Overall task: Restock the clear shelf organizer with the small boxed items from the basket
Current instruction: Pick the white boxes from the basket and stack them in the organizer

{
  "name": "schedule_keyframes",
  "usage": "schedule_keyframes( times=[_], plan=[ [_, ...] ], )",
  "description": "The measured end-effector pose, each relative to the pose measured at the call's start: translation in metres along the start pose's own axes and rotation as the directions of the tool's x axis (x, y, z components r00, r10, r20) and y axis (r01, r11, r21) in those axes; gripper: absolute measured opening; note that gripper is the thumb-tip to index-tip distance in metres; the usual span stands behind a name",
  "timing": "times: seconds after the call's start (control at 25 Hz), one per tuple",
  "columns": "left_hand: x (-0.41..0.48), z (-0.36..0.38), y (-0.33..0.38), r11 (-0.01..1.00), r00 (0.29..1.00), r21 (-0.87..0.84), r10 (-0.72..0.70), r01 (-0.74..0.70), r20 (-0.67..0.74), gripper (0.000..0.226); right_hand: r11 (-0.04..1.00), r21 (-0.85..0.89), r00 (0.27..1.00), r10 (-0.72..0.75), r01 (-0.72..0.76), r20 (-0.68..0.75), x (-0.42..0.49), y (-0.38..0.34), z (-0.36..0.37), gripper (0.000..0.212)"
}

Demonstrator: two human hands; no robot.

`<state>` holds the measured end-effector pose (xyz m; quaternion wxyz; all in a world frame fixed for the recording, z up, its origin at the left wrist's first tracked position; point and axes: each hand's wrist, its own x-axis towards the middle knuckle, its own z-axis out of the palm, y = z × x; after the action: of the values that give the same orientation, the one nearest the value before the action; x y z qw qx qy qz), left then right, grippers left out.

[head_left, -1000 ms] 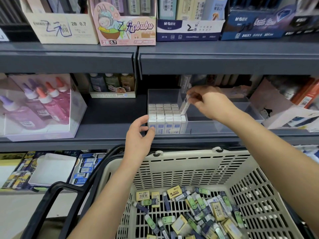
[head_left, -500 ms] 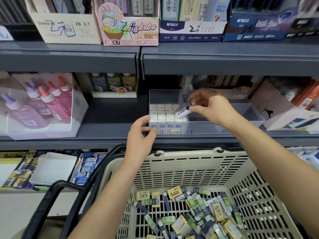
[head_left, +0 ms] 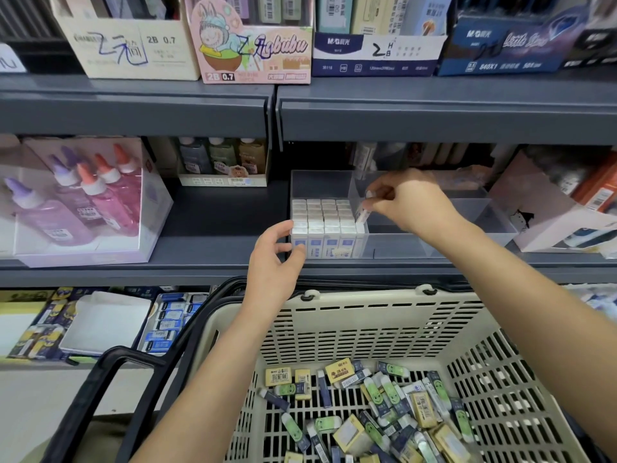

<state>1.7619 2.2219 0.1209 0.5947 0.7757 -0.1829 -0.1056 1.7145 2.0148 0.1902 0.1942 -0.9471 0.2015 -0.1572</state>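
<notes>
Organizer, clear rigid plastic with thin straight walls, standing on the dark grey shelf just above the basket. An upright clear divider splits it into a left and a right compartment.

Stock in the left compartment: small white boxes, rectangular and set on end in tight rows from the front wall back, with blue print on their front faces. Bare floor shows behind the last row. The right compartment shows bare floor across most of its width.

Held box: white, tilted, at the right edge of the rows, close against the divider. The right hand reaches over the front wall, its fingers pinching the box's upper end.

Left hand: at the organizer's front left corner, thumb against the front wall, fingers curved round the side edge.

Basket: cream plastic, slotted walls and grid floor, black handles folded down to the left. Loose small boxes in yellow, green and dark blue lie jumbled on its floor.

Neighbour to the left, well apart: a clear case of glue bottles.
</notes>
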Motion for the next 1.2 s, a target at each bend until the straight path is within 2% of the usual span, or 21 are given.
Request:
schedule_keyframes(
  times=[0.16,0.24,0.36,0.48,0.52,0.6,0.64,0.72,0.8,0.92,0.96,1.04,1.12,1.2],
  plan=[
    [0.000,0.001,-0.003,1.000,1.000,0.013,0.006,-0.006,0.006,0.040,0.987,-0.127,0.979,-0.077,0.102,0.187,-0.003,-0.001,0.017,0.020],
    [0.000,0.001,-0.003,1.000,1.000,0.019,0.003,-0.004,0.011,0.040,0.986,-0.122,0.974,-0.089,0.116,0.210,-0.007,0.001,0.021,0.025],
    [-0.008,0.002,0.001,1.000,0.999,0.011,0.013,-0.013,-0.038,0.036,0.996,-0.037,0.988,-0.078,0.084,0.131,-0.018,0.006,0.016,0.028],
    [-0.035,0.012,0.008,0.992,0.985,-0.036,0.118,-0.124,-0.127,0.032,0.991,0.108,0.997,-0.078,0.077,0.000,-0.057,0.017,0.001,0.027],
    [-0.049,0.018,0.009,0.984,0.979,-0.052,0.166,-0.173,-0.119,0.035,0.980,0.190,0.998,-0.057,0.055,0.004,-0.077,0.022,-0.003,0.027],
    [-0.074,0.034,0.009,0.968,0.971,-0.069,0.239,-0.240,-0.027,0.035,0.944,0.326,0.993,0.000,-0.040,0.120,-0.120,0.033,-0.004,0.022],
    [-0.083,0.043,0.005,0.969,0.968,-0.050,0.246,-0.243,0.058,0.034,0.940,0.329,0.978,0.018,-0.087,0.208,-0.139,0.039,-0.001,0.020],
    [-0.098,0.065,-0.011,0.978,0.945,0.039,0.186,-0.203,0.268,0.030,0.978,0.177,0.911,0.033,-0.114,0.410,-0.167,0.054,0.009,0.019],
    [-0.109,0.087,-0.033,0.977,0.893,0.153,0.064,-0.146,0.445,0.025,0.996,-0.021,0.817,0.080,-0.083,0.571,-0.179,0.074,0.014,0.022],
    [-0.126,0.119,-0.069,0.934,0.788,0.332,-0.106,-0.130,0.607,0.029,0.976,-0.120,0.729,0.214,-0.180,0.650,-0.180,0.096,0.013,0.024],
    [-0.131,0.128,-0.080,0.898,0.742,0.402,-0.145,-0.178,0.654,0.034,0.972,-0.139,0.724,0.232,-0.187,0.649,-0.179,0.100,0.014,0.025],
    [-0.137,0.142,-0.098,0.760,0.636,0.517,-0.181,-0.394,0.750,0.047,0.967,-0.194,0.741,0.251,-0.165,0.622,-0.177,0.105,0.019,0.025],
    [-0.138,0.149,-0.108,0.584,0.539,0.520,-0.160,-0.624,0.827,0.052,0.950,-0.278,0.747,0.288,-0.143,0.599,-0.177,0.108,0.028,0.025],
    [-0.137,0.147,-0.113,0.491,0.505,0.490,-0.113,-0.720,0.856,0.049,0.920,-0.375,0.733,0.331,-0.112,0.594,-0.180,0.113,0.037,0.025]
  ],
)
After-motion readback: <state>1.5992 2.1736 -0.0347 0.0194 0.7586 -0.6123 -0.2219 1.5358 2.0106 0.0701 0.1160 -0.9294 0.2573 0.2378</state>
